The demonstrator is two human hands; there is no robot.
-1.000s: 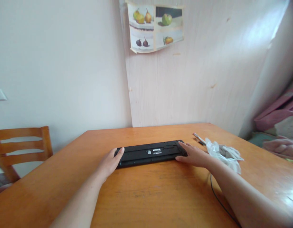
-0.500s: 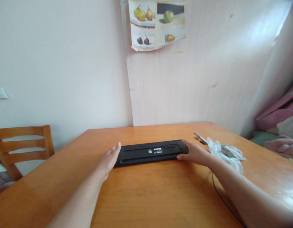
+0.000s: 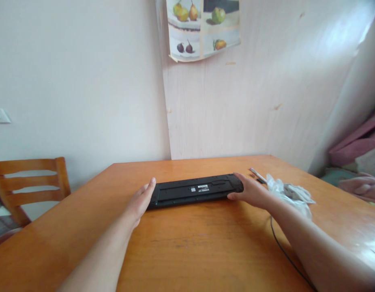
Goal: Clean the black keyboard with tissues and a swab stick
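Observation:
A black keyboard (image 3: pixel 181 192) is face down over the table, its underside with white labels turned up. My left hand (image 3: pixel 141 200) grips its left end, thumb up along the edge and the other fingers mostly hidden. At the opposite end, my right hand (image 3: pixel 248 191) wraps round the short side, thumb at the near edge and fingers at the far one. The keyboard's right end sits a little higher and farther back than its left. Whether it touches the tabletop I cannot tell.
Right of the keyboard lie a crumpled clear plastic bag with a grey cloth (image 3: pixel 292 194) and some thin brush-like tools (image 3: pixel 258 176). A dark cable (image 3: pixel 284 249) runs under my right forearm. A wooden chair (image 3: pixel 32 182) stands left of the wooden table (image 3: pixel 187 251); a wall is behind it.
The keyboard's right end has risen slightly with my right hand, so it slants a little more. Both hands keep their hold. The view has shifted slightly.

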